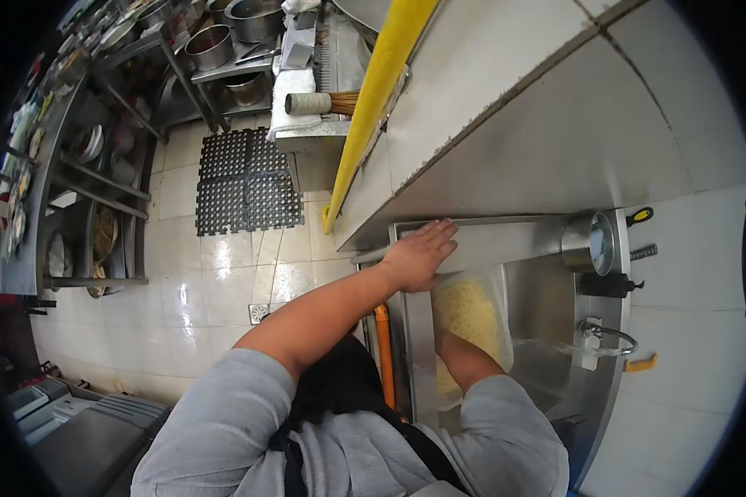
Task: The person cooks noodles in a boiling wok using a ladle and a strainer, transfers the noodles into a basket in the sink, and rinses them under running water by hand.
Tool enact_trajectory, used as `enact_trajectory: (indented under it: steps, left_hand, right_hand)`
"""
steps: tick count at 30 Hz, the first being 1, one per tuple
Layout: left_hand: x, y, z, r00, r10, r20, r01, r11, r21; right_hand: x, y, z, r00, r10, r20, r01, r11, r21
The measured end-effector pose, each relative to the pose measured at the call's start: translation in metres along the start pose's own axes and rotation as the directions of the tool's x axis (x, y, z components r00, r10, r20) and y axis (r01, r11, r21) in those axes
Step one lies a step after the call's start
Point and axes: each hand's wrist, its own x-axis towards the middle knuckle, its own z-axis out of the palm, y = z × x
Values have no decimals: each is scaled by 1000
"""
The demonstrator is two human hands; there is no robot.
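Observation:
My left hand (423, 253) rests on the back left corner of the steel sink's rim (421, 331), fingers stretched out flat and holding nothing. My right forearm reaches down into the sink; the hand is hidden by the sink's front rim and the forearm. Beside that forearm, in the basin, lies a pale translucent container (507, 327) filled with a yellowish, grainy mass (471, 311). Water runs from the curved faucet (620, 335) on the right side into the basin.
A steel pot (578, 246) and a dark bottle (609, 285) stand on the sink's right ledge. A yellow pipe (377, 99) slants behind the sink. A black perforated mat (249, 180) lies on the tiled floor, with steel shelves (99, 186) at the left.

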Motion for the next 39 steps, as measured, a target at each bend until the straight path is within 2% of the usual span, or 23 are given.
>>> enact_trajectory:
  steps: [5, 7, 9, 10, 11, 13, 15, 16, 17, 18, 19, 21, 22, 25, 27, 29, 31, 33, 35, 36, 37, 38, 39]
  left_hand:
    - [2, -2, -1, 998, -33, 60, 32, 999, 4]
    - [7, 1, 4, 996, -14, 88, 14, 1000, 1]
    - [6, 0, 3, 998, -15, 66, 12, 999, 43]
    - [6, 1, 0, 997, 0, 75, -3, 999, 41]
    - [7, 2, -2, 997, -16, 78, 13, 999, 31]
    - [8, 3, -3, 995, 14, 103, -14, 1000, 1]
    - [9, 2, 2, 999, 4, 37, -5, 1000, 15]
    - [10, 5, 2, 997, 53, 58, -52, 999, -9]
    - [11, 6, 0, 998, 36, 60, -37, 999, 10]
    - [13, 8, -1, 999, 6, 53, -8, 999, 37]
    - [14, 11, -1, 998, 19, 55, -21, 999, 29]
    - [14, 15, -4, 998, -21, 60, 18, 999, 49]
    - [14, 15, -5, 998, -16, 58, 13, 999, 51]
    - [14, 16, -5, 998, -8, 60, 5, 998, 62]
    - [12, 17, -9, 994, -24, 110, 22, 1000, 13]
    - [1, 20, -21, 1000, -3, 23, 4, 999, -47]
    - [-24, 24, -40, 995, 23, -100, -35, 992, -121]
    - [-72, 23, -66, 986, -22, -164, 1, 991, -131]
    - [-140, 5, -82, 963, -152, -221, 128, 985, -118]
    - [-179, -8, -89, 946, -231, -227, 215, 972, -91]
    - [-223, -24, -91, 915, -329, -232, 324, 944, -64]
    - [-266, -40, -95, 867, -445, -222, 442, 894, -68]
    - [-307, -47, -104, 788, -569, -236, 571, 818, -63]
  right_hand:
    - [-7, 24, -5, 995, 34, -92, -49, 986, -162]
    - [-5, 36, -8, 994, 84, -74, -95, 983, -158]
    - [-2, 54, -8, 984, 166, 68, -161, 985, -67]
    - [-3, 63, -8, 955, 208, 210, -215, 977, 8]
    - [-10, 75, -3, 951, 224, 215, -233, 972, 17]
    - [-43, 109, 20, 923, 341, 178, -385, 841, 380]
    - [-77, 161, 75, 731, 583, 354, -655, 455, 604]
    - [-104, 185, 93, 577, 695, 428, -697, 145, 703]
    - [-132, 210, 108, 405, 743, 533, -535, -280, 797]
    - [-154, 231, 121, 289, 728, 622, -149, -608, 780]
    - [-171, 245, 118, 279, 698, 660, 230, -716, 660]
    - [-195, 259, 104, 381, 701, 603, 569, -692, 444]
    - [-203, 263, 93, 458, 726, 513, 794, -593, 130]
    - [-207, 269, 75, 449, 655, 608, 808, -588, 37]
    - [-214, 273, 87, 487, 641, 593, 775, -630, 45]
    - [-222, 281, 84, 535, 629, 564, 737, -674, 53]
    - [-234, 282, 55, 302, 832, 464, 786, -493, 372]
    - [-261, 310, 76, 306, 896, 322, 674, -443, 591]
    - [-264, 311, 65, 262, 901, 346, 796, -405, 451]
    - [-260, 287, 30, 246, 876, 415, 697, -457, 552]
    - [-252, 253, -8, 196, 791, 580, 267, -612, 744]
    - [-246, 227, -3, 414, 726, 549, -567, -266, 779]
    - [-231, 216, -5, 525, 603, 600, -844, 461, 275]
